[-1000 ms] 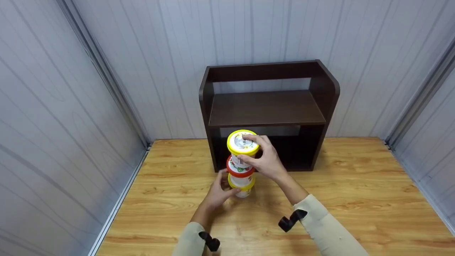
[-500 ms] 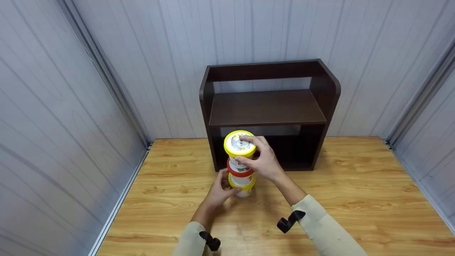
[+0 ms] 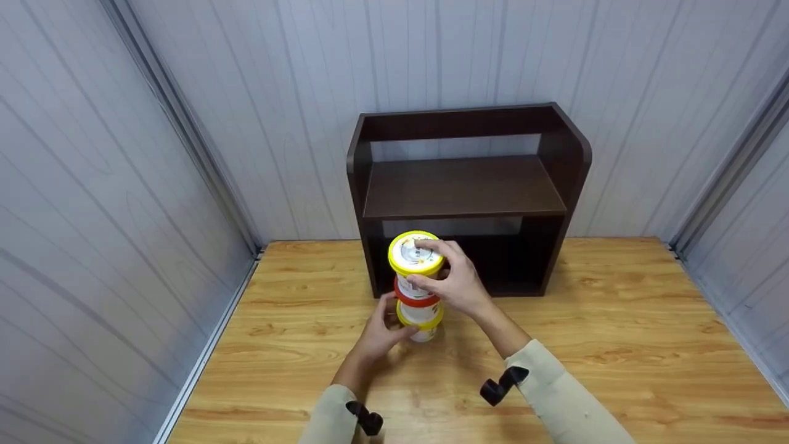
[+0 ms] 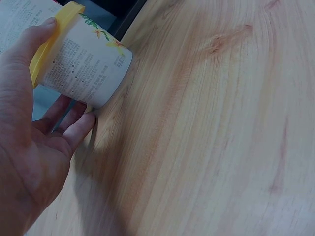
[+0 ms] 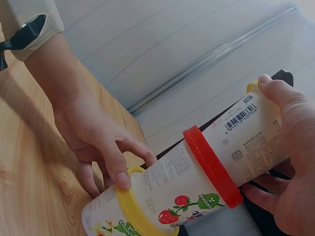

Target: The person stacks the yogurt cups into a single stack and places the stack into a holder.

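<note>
Three white paper tubs stand in a stack on the table. The lowest tub has a yellow lid and printed flowers. In the middle is a red-lidded tub with strawberries on it. On top of it sits another yellow-lidded tub, seemingly touching the red lid. My right hand grips this top tub, thumb on its near side and a finger across the lid. Lower down, my left hand holds the bottom tub around its yellow lid, with the thumb on the rim. Palms hide parts of the tubs.
A dark brown two-tier shelf stands right behind the stack, against the pale panelled wall. Wooden tabletop extends to both sides. Side walls close in the left and right.
The top tub has shifted slightly left and down onto the red lid, my right hand moving with it. My left hand and the lower two tubs have stayed in place.
</note>
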`<action>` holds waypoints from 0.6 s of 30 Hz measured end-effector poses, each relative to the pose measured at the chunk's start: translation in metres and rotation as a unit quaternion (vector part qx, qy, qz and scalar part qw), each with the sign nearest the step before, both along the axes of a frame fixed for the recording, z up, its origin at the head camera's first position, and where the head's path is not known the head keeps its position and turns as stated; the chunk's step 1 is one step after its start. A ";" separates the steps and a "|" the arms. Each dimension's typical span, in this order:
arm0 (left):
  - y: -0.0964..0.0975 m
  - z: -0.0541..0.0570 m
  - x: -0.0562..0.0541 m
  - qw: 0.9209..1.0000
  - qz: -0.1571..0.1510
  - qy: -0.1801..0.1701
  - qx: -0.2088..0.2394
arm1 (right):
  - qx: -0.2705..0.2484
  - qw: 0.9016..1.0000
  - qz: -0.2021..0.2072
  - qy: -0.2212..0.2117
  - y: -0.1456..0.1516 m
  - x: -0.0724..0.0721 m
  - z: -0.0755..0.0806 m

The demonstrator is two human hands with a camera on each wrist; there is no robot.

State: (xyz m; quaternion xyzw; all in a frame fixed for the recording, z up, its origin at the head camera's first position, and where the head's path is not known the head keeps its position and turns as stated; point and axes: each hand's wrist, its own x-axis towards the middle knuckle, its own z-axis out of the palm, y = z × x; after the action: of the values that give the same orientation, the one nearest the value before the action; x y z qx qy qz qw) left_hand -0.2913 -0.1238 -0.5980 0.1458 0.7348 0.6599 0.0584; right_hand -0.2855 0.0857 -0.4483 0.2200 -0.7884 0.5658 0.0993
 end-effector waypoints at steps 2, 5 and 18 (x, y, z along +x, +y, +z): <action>0.000 0.000 0.000 1.000 0.000 0.000 -0.002 | 0.001 1.000 0.001 -0.002 0.000 0.000 0.000; 0.000 0.001 0.000 1.000 0.000 0.002 -0.004 | 0.003 1.000 0.000 -0.003 0.000 0.000 0.000; 0.000 0.000 0.001 1.000 0.002 0.011 -0.013 | 0.003 1.000 0.003 -0.012 0.001 0.001 0.000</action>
State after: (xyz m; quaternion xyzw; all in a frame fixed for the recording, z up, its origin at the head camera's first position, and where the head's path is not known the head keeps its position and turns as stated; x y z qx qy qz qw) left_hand -0.2908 -0.1237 -0.5977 0.1506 0.7443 0.6486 0.0511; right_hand -0.2846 0.0871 -0.4484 0.2152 -0.7905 0.5667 0.0874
